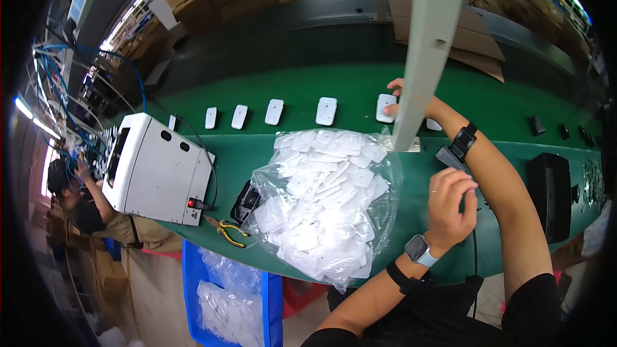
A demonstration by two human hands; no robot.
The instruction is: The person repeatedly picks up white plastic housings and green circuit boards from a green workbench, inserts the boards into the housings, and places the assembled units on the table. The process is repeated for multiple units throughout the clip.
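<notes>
A rounded white rectangular plastic piece (pixel 385 104) is touched by the right hand (pixel 398 85) on the far green surface (pixel 295 83), just beyond a pale upright post (pixel 429 51) by which much of that hand is hidden. The right thumb is laid on the piece's near right side and the forefinger is held apart from it at the far corner; whether the piece is being pinched cannot be told. The left hand (pixel 452 207) is raised below the right forearm, its fingers curled in toward the thumb; whether anything is held within them cannot be told. Near it, under the right forearm, a dark grey object (pixel 451 159) is partly covered. A square-faced watch with a pale band (pixel 418 249) is worn on the left wrist, and a black strap (pixel 464 140) on the right. Similar white pieces (pixel 326 110) are spaced in a row to the left. On the nearer green tabletop (pixel 225 154), a clear plastic bag filled with flat white plates (pixel 328 199) is set, with yellow-and-black-handled pliers (pixel 223 227) to its left, near a white box-shaped machine (pixel 160 170). A long black box (pixel 548 196) is seen at the right, and a blue plastic crate (pixel 274 308) is placed below the table edge.
</notes>
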